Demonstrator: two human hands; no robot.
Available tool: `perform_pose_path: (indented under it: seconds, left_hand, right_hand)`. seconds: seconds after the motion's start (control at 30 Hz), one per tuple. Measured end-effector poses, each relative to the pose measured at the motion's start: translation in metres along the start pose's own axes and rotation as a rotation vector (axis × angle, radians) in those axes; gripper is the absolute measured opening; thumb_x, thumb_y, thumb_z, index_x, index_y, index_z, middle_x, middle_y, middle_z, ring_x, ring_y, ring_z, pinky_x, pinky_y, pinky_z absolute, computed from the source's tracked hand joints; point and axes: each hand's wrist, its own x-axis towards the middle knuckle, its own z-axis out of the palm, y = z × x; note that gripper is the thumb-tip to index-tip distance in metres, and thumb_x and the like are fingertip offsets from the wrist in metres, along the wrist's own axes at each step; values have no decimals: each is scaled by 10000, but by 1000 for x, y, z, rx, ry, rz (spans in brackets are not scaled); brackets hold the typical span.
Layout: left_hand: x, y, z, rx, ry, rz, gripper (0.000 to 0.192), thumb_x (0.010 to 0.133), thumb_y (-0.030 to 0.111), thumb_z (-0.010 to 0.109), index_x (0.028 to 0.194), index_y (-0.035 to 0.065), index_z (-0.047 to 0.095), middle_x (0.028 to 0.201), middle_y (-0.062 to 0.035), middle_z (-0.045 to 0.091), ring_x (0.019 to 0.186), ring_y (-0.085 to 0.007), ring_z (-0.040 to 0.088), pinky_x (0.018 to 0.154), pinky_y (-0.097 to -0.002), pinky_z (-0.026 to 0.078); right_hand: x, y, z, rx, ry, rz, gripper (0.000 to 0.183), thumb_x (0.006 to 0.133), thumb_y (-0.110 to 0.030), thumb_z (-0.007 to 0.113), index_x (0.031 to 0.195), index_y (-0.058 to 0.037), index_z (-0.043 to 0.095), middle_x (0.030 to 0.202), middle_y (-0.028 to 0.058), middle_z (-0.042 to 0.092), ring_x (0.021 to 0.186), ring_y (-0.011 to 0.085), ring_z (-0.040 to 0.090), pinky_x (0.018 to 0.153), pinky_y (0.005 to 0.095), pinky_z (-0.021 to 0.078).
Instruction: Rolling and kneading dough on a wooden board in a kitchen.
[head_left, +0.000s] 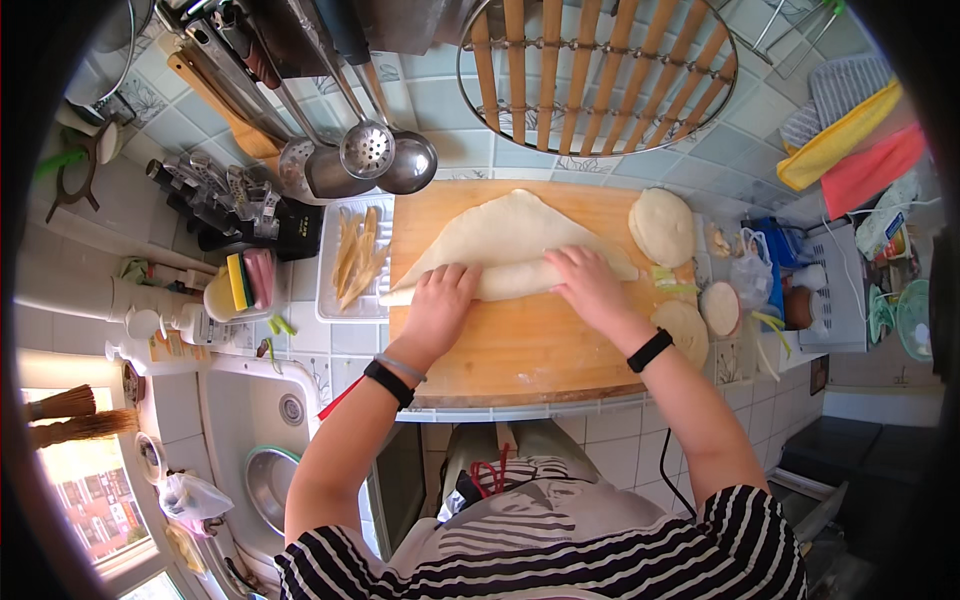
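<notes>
A thin sheet of dough (517, 221) lies on a wooden board (517, 352), its near edge rolled up into a long roll (514, 280). My left hand (442, 304) rests on the left part of the roll, fingers curled over it. On the roll's right part lies my right hand (589, 289), fingertips on top. Whether anything is inside the roll is hidden. A thick round of dough (661, 227) sits at the board's back right corner, and a flatter dough round (680, 332) lies beyond my right wrist. Pieces of chopped scallion (673, 279) are between them.
A white tray (324, 289) with brownish strips adjoins the board's left side. Beyond it are a knife block (300, 229), sponges (251, 281) and a sink (307, 382). Ladles (367, 148) and a round slatted rack (598, 75) hang behind. A small bowl of white powder (721, 308) stands right.
</notes>
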Motion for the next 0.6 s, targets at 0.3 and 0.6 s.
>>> perform_pose_path:
  seconds: [0.3, 0.6]
  left_hand:
    - [-1, 13, 8, 5, -28, 0, 609, 765, 162, 779, 1314, 46, 543, 1136, -118, 592, 1089, -302, 570, 921, -429, 451]
    - [-16, -24, -14, 232, 22, 91, 517, 806, -14, 588, 1317, 51, 541, 1228, -135, 575, 1171, -322, 549, 1060, -439, 404]
  right_hand:
    - [-9, -5, -12, -5, -5, 14, 477, 776, -66, 754, 1222, -60, 583, 1175, 97, 570, 1158, 294, 540, 975, 418, 432]
    - [-27, -80, 11, -7, -26, 166, 493, 786, -174, 770, 1226, -59, 580, 1062, 125, 589, 1037, 313, 578, 914, 435, 452]
